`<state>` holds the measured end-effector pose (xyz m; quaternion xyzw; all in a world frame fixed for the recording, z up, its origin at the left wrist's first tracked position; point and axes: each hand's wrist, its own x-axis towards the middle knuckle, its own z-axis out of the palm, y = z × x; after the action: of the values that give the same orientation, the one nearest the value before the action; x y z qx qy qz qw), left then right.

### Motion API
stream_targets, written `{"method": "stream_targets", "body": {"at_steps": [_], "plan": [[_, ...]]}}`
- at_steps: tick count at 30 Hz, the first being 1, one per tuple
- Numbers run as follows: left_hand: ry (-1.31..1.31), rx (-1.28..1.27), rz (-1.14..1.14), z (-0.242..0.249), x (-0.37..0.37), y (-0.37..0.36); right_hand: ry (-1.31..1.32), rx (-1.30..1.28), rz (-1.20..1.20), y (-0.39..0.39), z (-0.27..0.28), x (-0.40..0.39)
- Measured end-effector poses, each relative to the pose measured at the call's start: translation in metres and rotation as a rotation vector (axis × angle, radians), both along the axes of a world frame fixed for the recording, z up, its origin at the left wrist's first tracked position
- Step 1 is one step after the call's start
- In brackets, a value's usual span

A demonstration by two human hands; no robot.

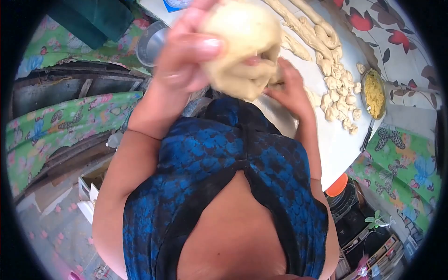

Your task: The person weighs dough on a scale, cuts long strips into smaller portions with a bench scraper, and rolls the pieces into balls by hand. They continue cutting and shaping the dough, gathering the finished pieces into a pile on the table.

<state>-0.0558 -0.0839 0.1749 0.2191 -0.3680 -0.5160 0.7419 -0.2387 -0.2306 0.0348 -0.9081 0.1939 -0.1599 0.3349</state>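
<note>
My left hand [184,56] grips a large pale lump of dough [242,30], raised close to the camera. The lump is folded, with an opening on its lower right side. Beyond it, my right hand [294,88] is low over the white table [338,151], its fingers curled at a piece of dough partly hidden behind the lump. Long dough ropes [322,35] lie on the far side of the table. Nearer, to the right of my right hand, is a cluster of small cut dough pieces [338,95].
A round bowl of yellow crumbly filling [374,95] is at the table's right edge, with a black-handled knife [367,138] close by. A metal basin [151,44] stands at the left, near a blue object [176,4]. Below the table's right corner are an orange item [337,185] and a crate [387,247].
</note>
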Motion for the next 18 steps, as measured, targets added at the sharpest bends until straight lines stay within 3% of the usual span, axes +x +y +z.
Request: {"method": "stream_targets", "body": {"at_steps": [1,5,7,8,9,10,11,12,13,15,17,18], "plan": [[-0.004,-0.060,0.024,0.001,0.008,0.007,0.014,-0.092,0.005,0.011,-0.004,0.011],[-0.016,-0.297,0.126,0.005,0.035,0.035,0.131,-0.030,0.105,0.019,0.017,0.019],[-0.024,-0.421,0.176,0.007,0.048,0.043,-0.018,0.447,-0.143,0.009,0.043,-0.011],[-0.028,-0.483,0.202,0.007,0.052,0.045,-0.226,0.602,-0.137,-0.005,0.049,-0.043],[-0.031,-0.543,0.229,0.007,0.054,0.045,-0.326,0.659,-0.380,-0.006,0.066,-0.079],[-0.088,-0.375,0.158,0.007,0.051,0.044,-0.485,0.543,-0.409,-0.013,0.080,-0.124],[-0.141,-0.202,0.082,0.006,0.045,0.042,-0.644,-0.071,-0.274,-0.035,0.073,-0.183],[-0.232,-0.053,0.118,-0.003,0.038,0.034,-0.920,0.247,-0.423,-0.025,0.094,-0.218],[-0.324,0.094,0.150,-0.015,0.028,0.025,-1.079,0.306,-0.335,-0.022,0.113,-0.260],[-0.596,0.194,0.023,-0.027,0.000,0.005,-1.248,0.341,0.101,-0.011,0.155,-0.288],[-1.000,0.153,-0.159,-0.060,-0.011,-0.021,-1.151,0.425,0.217,-0.013,0.163,-0.321],[-0.996,0.145,-0.166,-0.074,-0.017,-0.029,-1.086,0.261,-0.032,-0.016,0.152,-0.326]]}}
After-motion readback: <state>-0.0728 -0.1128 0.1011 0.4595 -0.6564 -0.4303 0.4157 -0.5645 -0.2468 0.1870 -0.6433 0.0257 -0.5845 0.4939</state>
